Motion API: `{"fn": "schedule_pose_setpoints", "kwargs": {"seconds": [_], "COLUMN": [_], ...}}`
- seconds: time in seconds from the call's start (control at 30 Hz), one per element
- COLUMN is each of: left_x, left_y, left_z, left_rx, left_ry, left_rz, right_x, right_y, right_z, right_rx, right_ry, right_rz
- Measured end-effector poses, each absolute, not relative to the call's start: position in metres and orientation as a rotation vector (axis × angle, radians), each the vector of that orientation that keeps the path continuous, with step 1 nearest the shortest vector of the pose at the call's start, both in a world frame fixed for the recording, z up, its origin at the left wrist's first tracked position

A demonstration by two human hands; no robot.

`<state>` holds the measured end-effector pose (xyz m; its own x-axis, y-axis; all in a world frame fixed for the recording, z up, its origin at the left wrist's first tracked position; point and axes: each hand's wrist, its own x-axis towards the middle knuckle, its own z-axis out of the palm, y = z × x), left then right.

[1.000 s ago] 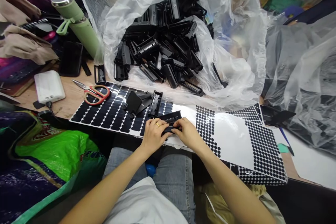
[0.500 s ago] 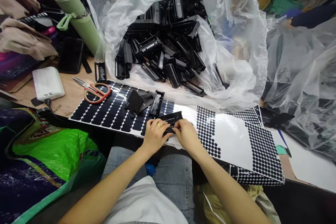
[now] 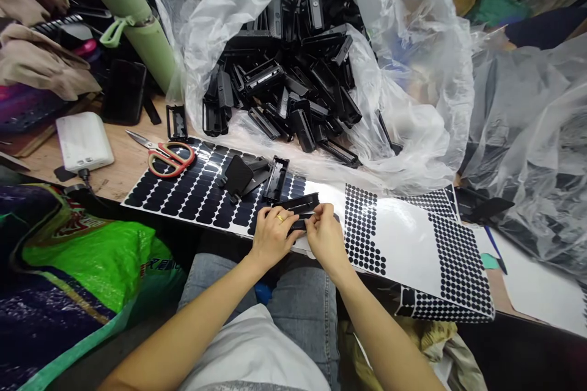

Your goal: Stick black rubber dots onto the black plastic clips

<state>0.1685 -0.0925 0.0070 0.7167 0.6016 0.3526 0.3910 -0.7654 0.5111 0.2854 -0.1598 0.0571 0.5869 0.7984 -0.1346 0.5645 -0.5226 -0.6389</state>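
Near the front edge of the table, my left hand (image 3: 272,237), with a ring on one finger, is closed on the left end of a narrow black plastic part (image 3: 299,225). My right hand (image 3: 326,237) pinches at the right end of that same part; whether a small piece sits between its fingertips cannot be made out. Just behind the fingers lies a long black plastic housing (image 3: 300,202). Another open housing (image 3: 277,179) stands a little farther back, beside a few flat black pieces (image 3: 240,176). Under them is a sheet of black stickers (image 3: 183,195).
A clear plastic bag (image 3: 413,140) full of black housings (image 3: 275,79) fills the back. Orange-handled scissors (image 3: 171,159), a white power bank (image 3: 84,142), a phone (image 3: 123,93) and a green bottle (image 3: 142,36) are at the left. A sheet of round dots (image 3: 463,263) overhangs the edge at right.
My right hand has shifted slightly right and its fingers have lifted a little along the black plastic part. My left hand keeps its hold almost unmoved.
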Motion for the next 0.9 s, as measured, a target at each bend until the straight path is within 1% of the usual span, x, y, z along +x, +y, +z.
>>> {"fn": "schedule_pose_setpoints", "kwargs": {"seconds": [0.33, 0.43, 0.5, 0.57, 0.7, 0.77, 0.9], "left_x": [0.167, 0.167, 0.166, 0.166, 0.166, 0.168, 0.175], "left_y": [-0.094, -0.094, -0.093, -0.092, -0.085, -0.079, -0.065], "left_z": [0.009, 0.008, 0.008, 0.012, 0.026, 0.033, 0.042], "left_rx": [2.544, 2.555, 2.565, 2.579, 2.611, 2.679, 2.879], "left_ry": [0.789, 0.784, 0.773, 0.738, 0.734, 0.730, 0.637], "left_rz": [0.704, 0.719, 0.719, 0.710, 0.734, 0.710, 0.551], "right_x": [0.287, 0.295, 0.305, 0.317, 0.339, 0.345, 0.350], "right_y": [-0.163, -0.171, -0.177, -0.179, -0.172, -0.166, -0.162], "right_z": [0.052, 0.053, 0.055, 0.057, 0.058, 0.057, 0.058], "right_rx": [-2.303, -2.421, -2.441, -2.339, -2.188, -2.193, -2.166], "right_ry": [-1.044, -1.063, -1.224, -1.500, -1.889, -1.965, -2.011], "right_rz": [0.562, 0.466, 0.344, 0.300, 0.459, 0.511, 0.570]}}
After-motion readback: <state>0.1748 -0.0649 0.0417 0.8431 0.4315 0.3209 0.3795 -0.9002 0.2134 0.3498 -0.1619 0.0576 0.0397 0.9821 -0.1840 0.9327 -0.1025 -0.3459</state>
